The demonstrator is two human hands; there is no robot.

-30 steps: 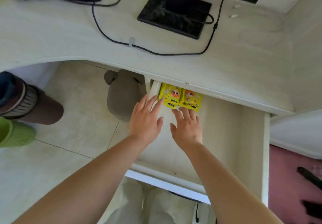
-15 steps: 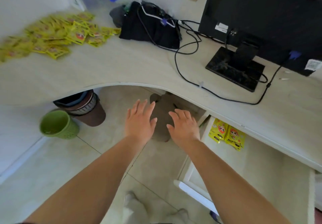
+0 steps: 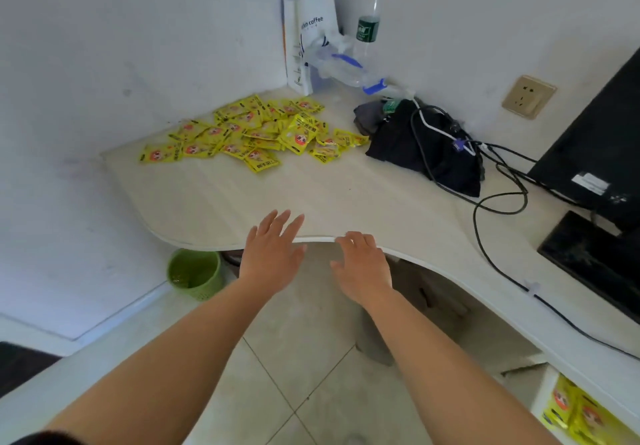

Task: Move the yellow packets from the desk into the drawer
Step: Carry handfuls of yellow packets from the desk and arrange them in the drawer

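A heap of several yellow packets (image 3: 256,133) lies on the pale desk (image 3: 242,199) in its far corner by the wall. Two more yellow packets (image 3: 575,413) lie in the open drawer (image 3: 542,396) at the bottom right, partly cut off by the frame edge. My left hand (image 3: 273,254) reaches over the desk's front edge, fingers straight and spread, holding nothing. My right hand (image 3: 363,264) hovers at the same edge, fingers relaxed and slightly bent, also holding nothing. Both hands are well short of the heap.
A black bag (image 3: 426,147) with cables lies right of the heap. A white paper bag (image 3: 308,36) and a water bottle (image 3: 369,19) stand in the corner. A monitor (image 3: 595,147) on its base is at the right. A green bin (image 3: 195,271) sits on the floor under the desk.
Both hands have left the drawer, with two packets lying in it, and swung left and up to the desk's front edge. The view has turned from the drawer toward the heap.
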